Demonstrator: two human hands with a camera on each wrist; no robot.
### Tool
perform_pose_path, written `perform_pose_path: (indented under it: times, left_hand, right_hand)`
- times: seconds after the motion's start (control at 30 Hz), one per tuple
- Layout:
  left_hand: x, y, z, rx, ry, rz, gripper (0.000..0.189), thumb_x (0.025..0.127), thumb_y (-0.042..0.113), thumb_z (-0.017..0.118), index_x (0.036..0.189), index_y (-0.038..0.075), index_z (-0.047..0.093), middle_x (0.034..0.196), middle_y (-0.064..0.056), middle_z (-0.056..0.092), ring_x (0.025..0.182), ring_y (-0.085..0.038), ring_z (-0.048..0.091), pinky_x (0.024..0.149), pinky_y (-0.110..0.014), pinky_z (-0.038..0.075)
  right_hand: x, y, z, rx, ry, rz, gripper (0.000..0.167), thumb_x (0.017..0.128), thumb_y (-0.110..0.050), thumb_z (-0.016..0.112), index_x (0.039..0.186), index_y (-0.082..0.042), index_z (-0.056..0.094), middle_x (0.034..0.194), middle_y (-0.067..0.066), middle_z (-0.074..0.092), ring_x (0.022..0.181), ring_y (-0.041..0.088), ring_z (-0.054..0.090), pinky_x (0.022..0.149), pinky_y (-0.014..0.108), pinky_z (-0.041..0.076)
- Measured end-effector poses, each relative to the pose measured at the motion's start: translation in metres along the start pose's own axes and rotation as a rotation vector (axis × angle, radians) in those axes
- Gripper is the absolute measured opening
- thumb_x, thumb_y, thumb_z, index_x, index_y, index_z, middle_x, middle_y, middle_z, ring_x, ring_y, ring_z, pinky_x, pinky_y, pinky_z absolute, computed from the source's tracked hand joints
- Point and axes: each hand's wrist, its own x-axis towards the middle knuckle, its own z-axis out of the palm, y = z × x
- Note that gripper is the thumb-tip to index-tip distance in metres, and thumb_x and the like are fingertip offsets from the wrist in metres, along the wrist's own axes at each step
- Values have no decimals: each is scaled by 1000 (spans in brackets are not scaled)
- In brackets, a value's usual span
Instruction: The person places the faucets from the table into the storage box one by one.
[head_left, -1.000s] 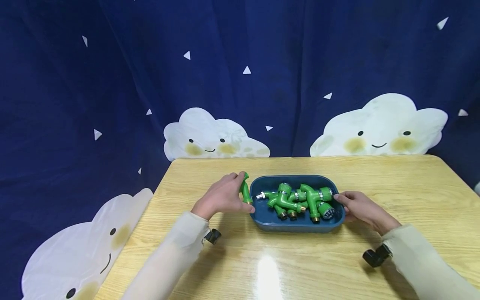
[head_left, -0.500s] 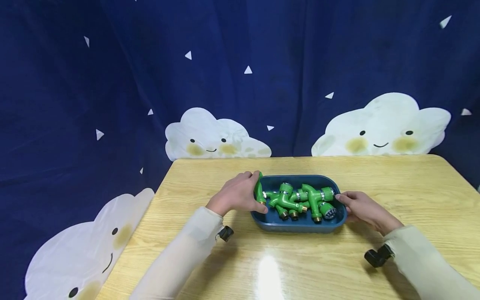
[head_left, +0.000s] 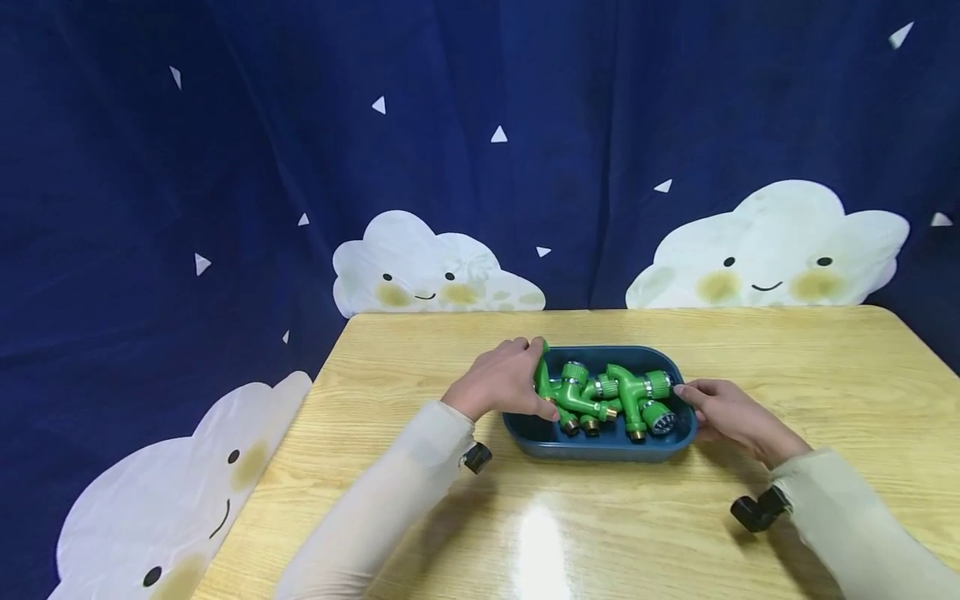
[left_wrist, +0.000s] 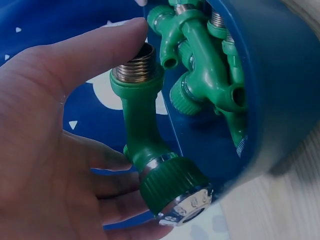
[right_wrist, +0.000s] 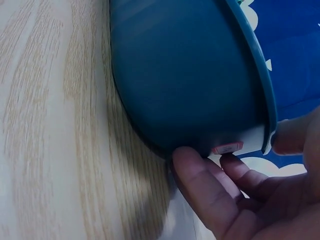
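Note:
My left hand (head_left: pixel 506 382) holds a green plastic tap (left_wrist: pixel 142 115) over the left end of a dark blue oblong tub (head_left: pixel 600 451). In the left wrist view, the thumb lies at the tap's brass threaded end and the fingers reach to its ribbed green knob (left_wrist: pixel 172 185). Several more green taps (left_wrist: pixel 207 65) lie heaped inside the tub. At the tub's right end, my right hand (head_left: pixel 738 419) grips the wall, thumb at the rim and fingers against the outside, near a small red label (right_wrist: pixel 227 148).
The tub stands on a light wooden table (head_left: pixel 420 533). Behind the table hangs a dark blue curtain (head_left: pixel 465 83) with white clouds (head_left: pixel 772 242) and small triangles. Black wrist cameras (head_left: pixel 760 508) sit at both sleeves.
My left hand has carried the held tap rightward, from beside the tub's left end to over its inside. My right hand keeps its place on the tub's right end.

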Motion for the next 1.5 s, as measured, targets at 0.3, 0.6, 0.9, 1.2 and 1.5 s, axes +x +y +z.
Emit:
perform_pose_path:
  times: [0.3,0.6,0.9,1.2,1.5]
  left_hand:
    - [7,12,1,64,-64,0,111,73,65,77,156,10,29,147,-8,50,128,-25,53,94,-41,54]
    - [12,20,5,86,-100,-37,109,73,66,76,155,12,31,152,-7,46,134,-23,50,101,-40,51]
    - [13,21,9,96,-105,-36,100,71,66,78,146,11,42,144,-7,53,128,-22,53,97,-38,52]
    - [17,20,12,94,-121,-33,100,72,66,77,147,11,41,144,-7,53,127,-23,53,98,-38,52]
    - [22,24,16,152,-150,-32,99,73,67,75,147,10,42,140,-6,54,128,-22,53,103,-36,49]
  right_hand:
    - [-2,-3,0,-3,-15,-3,58,108,-30,35,136,20,36,106,13,66,86,9,69,78,31,60]
    - [-4,-6,2,10,-28,-11,57,108,-30,36,137,19,35,108,15,66,87,9,69,79,32,60]
    - [-3,-3,-1,-9,-21,2,58,108,-31,33,136,19,35,109,14,63,87,9,68,78,33,61]
    - [-1,-1,-3,10,-36,5,59,108,-32,35,138,19,33,105,9,63,86,8,67,79,32,61]
    - [0,-1,-3,14,-38,-3,56,108,-30,35,136,18,36,100,6,64,83,8,67,77,31,60]
